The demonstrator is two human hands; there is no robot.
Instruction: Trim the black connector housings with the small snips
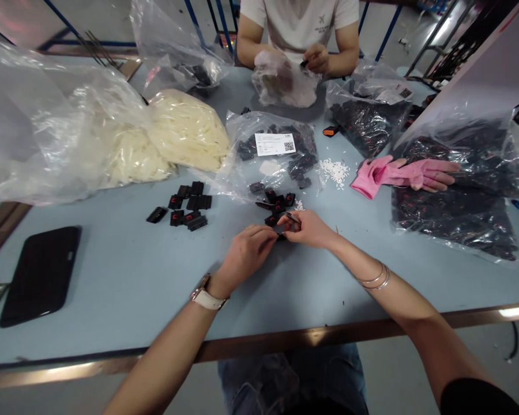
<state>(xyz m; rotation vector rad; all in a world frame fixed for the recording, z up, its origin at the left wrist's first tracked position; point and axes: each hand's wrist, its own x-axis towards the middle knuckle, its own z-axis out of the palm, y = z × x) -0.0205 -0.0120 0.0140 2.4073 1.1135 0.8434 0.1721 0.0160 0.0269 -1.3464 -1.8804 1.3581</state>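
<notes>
My left hand (251, 252), with a watch at the wrist, pinches one side of a small black part (281, 236) low over the table. My right hand (305, 229) closes on the part's other side and also holds a thin dark tool (292, 218). Fingers cover most of the part. Just beyond my hands lies a small pile of black parts with red marks (279, 202). Farther left is a second group of black parts (190, 203). Small white pieces (334, 172) are heaped behind my right hand.
A labelled bag of black parts (300, 151) lies ahead. Bags of cream pieces (190, 129) stand left, a black tablet (41, 274) near the left edge. Pink gloves (404, 174) lie on bags of dark parts (454, 219) at right. Across the table a person (300, 29) handles a bag.
</notes>
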